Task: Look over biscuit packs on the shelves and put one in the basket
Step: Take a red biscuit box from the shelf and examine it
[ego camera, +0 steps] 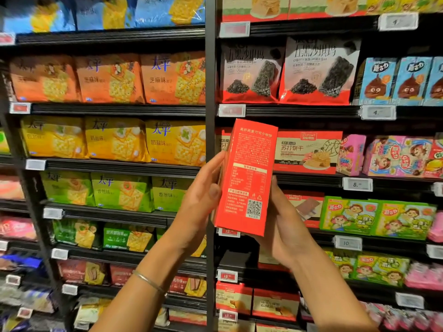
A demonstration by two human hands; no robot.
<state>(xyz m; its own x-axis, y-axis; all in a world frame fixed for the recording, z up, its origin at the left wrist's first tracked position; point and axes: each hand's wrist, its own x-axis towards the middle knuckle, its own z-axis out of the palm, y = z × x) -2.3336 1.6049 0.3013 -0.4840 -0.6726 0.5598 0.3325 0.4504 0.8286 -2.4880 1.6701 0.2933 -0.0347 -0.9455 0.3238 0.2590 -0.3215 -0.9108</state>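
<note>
A tall red biscuit box (pixel 247 178) stands upright in front of the shelves, its printed side with a nutrition table and QR code facing me. My left hand (pixel 203 200) holds its left edge, fingers behind the box and thumb on the near side. From below and the right, my right hand (pixel 282 226) cups the bottom right corner, thumb along the right edge. No basket is in view.
Black shelves (pixel 119 109) hold orange, yellow and green cracker bags on the left bay. The right bay carries black-and-red bags (pixel 316 70), red soda-cracker boxes (pixel 309 152) and colourful cartoon packs. A dark upright post (pixel 210 92) divides the bays. Price tags line the shelf edges.
</note>
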